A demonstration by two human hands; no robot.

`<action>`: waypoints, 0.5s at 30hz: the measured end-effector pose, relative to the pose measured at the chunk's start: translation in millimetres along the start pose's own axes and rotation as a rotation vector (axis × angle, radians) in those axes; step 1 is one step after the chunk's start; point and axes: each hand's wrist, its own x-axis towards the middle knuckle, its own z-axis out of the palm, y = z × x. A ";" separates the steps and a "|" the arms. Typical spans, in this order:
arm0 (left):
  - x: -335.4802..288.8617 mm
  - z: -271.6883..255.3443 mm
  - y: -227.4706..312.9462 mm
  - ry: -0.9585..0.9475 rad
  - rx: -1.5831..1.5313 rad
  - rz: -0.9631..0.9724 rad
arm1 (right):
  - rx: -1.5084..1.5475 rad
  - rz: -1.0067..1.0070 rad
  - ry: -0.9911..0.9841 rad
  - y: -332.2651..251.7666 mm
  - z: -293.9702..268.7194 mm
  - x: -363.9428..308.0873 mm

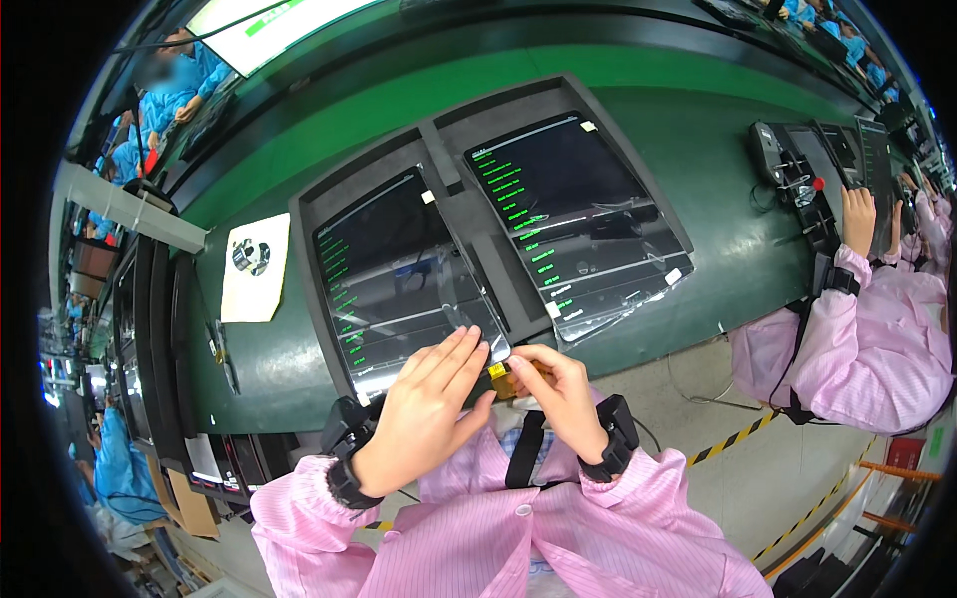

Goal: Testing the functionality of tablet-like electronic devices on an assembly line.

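Two dark tablet-like screens lie face up in a black foam tray, both lit with a column of green text. My left hand [434, 394] rests on the near edge of the left screen [384, 264], its fingers stretched out together and the thumb apart. At that screen's near right corner, my right hand [558, 384] has thumb and forefinger brought together; what lies between them is too small to make out. Just below those fingertips shows a small yellow piece [496, 370]. The right screen [568, 214] carries clear, wrinkled film and small whitish tabs, untouched by either hand.
The foam tray [436, 149] sits on a green table [713, 189]. Left of it lie a pale yellow sheet [254, 289] with a round picture and a scissors-like tool [221, 354]. A bright monitor [269, 35] stands beyond. At right, a co-worker in pink [857, 339] handles another dark panel.
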 end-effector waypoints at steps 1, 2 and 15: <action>0.4 5.1 0.2 0.011 0.023 0.008 | -0.013 -0.020 0.010 0.9 0.7 1.5; 0.9 9.6 0.1 0.030 0.042 0.014 | -0.019 -0.019 0.014 1.8 1.4 2.9; 4.4 25.7 -2.5 0.143 0.095 -0.002 | -0.214 -0.135 0.050 2.7 1.1 3.0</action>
